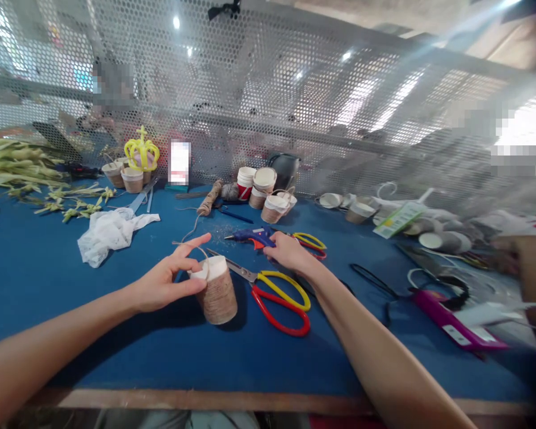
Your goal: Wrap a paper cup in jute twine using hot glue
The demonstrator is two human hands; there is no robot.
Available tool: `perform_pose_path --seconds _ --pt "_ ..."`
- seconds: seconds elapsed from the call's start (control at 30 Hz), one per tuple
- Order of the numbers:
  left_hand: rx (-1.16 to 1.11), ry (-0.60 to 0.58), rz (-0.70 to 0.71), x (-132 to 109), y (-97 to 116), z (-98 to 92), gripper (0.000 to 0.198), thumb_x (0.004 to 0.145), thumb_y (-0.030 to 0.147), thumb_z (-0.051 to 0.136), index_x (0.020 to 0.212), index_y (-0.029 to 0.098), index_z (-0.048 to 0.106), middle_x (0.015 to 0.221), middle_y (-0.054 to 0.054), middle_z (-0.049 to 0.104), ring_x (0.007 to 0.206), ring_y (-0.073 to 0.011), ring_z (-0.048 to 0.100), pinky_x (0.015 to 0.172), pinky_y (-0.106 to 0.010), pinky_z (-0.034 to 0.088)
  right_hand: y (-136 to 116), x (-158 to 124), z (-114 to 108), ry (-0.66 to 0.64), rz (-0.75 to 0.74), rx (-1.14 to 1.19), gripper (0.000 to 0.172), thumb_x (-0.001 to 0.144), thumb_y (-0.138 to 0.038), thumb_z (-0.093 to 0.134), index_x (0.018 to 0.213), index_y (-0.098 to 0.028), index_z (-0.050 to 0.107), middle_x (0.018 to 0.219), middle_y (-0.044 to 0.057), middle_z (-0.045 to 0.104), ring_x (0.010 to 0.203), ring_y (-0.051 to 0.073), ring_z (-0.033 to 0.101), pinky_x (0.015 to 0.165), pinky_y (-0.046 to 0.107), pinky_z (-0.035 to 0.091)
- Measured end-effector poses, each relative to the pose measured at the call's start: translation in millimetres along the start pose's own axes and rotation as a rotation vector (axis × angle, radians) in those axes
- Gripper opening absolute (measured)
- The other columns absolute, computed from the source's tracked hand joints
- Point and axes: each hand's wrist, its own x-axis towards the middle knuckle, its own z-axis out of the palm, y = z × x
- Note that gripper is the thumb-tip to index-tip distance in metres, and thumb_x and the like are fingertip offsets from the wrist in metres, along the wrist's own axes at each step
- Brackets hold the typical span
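The cup (217, 295) stood on the blue table (49, 280), its side wound in coarse brown twine nearly to the top. Only a smooth white band was bare, so the wrapping looked almost done. The left hand (165, 283) pinched that band with thumb and fingers, forefinger stretched out, while the right hand (288, 250) curled around the handle of the blue plastic glue gun (252, 236), just behind the scissors (277, 298) with looped yellow and red handles.

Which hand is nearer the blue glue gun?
Right. The right hand touches the rear of the blue glue gun; the left hand is apart from it, down-left, holding the twine-wrapped cup.
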Motion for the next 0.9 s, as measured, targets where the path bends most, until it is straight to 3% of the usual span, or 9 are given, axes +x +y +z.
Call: perform_pose_path --seconds 0.13,0.23,0.3,0.47,0.6,0.73,0.9 --pt "0.105 -0.087 0.002 3 7 -11.4 0.016 0.079 0.024 0.056 0.066 0.014 0.056 0.142 -0.009 0.031 0.13 -0.0266 0.027 0.106 -0.045 0.019 -15 -21 -16 0.009 -0.038 0.189 0.029 0.072 -0.012 0.054 0.1 -0.013 0.047 0.076 0.005 0.067 0.062 0.013 0.064 0.061 0.023 0.049" --pt "0.101 -0.217 0.02 4 12 -19.8 0.013 0.079 0.022 0.056 0.069 0.014 0.058 0.134 -0.011 0.042 0.127 -0.0246 0.033 0.105 -0.04 0.024 -27 -45 -28 -0.097 -0.067 0.526 0.01 0.075 -0.02 0.055 0.081 -0.015 0.051 0.064 0.003 0.065 0.054 0.012 0.062 0.055 0.022 0.05" --pt "0.113 -0.249 0.033 4 13 -22.3 0.013 0.079 0.022 0.056 0.07 0.014 0.059 0.135 -0.01 0.042 0.127 -0.0244 0.035 0.105 -0.038 0.025 -32 -59 -31 -0.15 -0.092 0.634 0.013 0.074 -0.025 0.058 0.071 -0.015 0.051 0.056 0.002 0.063 0.047 0.011 0.059 0.048 0.02 0.047" --pt "0.139 -0.106 0.009 4 4 -14.5 0.02 0.081 0.027 0.054 0.065 0.014 0.056 0.146 -0.008 0.026 0.133 -0.0261 0.024 0.108 -0.043 0.016 -38 -82 -23 -0.153 -0.205 0.676 0.02 0.077 -0.031 0.054 0.081 -0.013 0.058 0.049 -0.002 0.057 0.04 0.008 0.052 0.041 0.019 0.042" --pt "0.117 0.066 -0.021 5 -8 -5.6 0.022 0.082 0.032 0.052 0.07 0.014 0.057 0.145 -0.012 0.026 0.132 -0.0279 0.025 0.107 -0.047 0.019 -41 -93 -17 -0.1 -0.212 0.664 0.019 0.074 -0.033 0.056 0.074 -0.014 0.059 0.043 -0.004 0.053 0.038 0.009 0.049 0.039 0.02 0.043" --pt "0.155 0.1 -0.014 6 -11 -3.7 0.022 0.082 0.032 0.052 0.068 0.015 0.056 0.139 -0.014 0.036 0.13 -0.0273 0.03 0.106 -0.048 0.021 -43 -99 -13 -0.034 -0.207 0.543 0.022 0.072 -0.031 0.057 0.055 -0.018 0.052 0.039 -0.004 0.05 0.035 0.009 0.046 0.04 0.021 0.043" --pt "0.171 0.098 0.014 5 -10 -3.8 0.02 0.082 0.028 0.051 0.067 0.015 0.054 0.136 -0.013 0.041 0.128 -0.025 0.033 0.105 -0.045 0.024 -43 -102 -7 0.023 -0.264 0.416 0.018 0.073 -0.029 0.056 0.058 -0.019 0.051 0.038 -0.006 0.048 0.033 0.009 0.042 0.036 0.021 0.037"
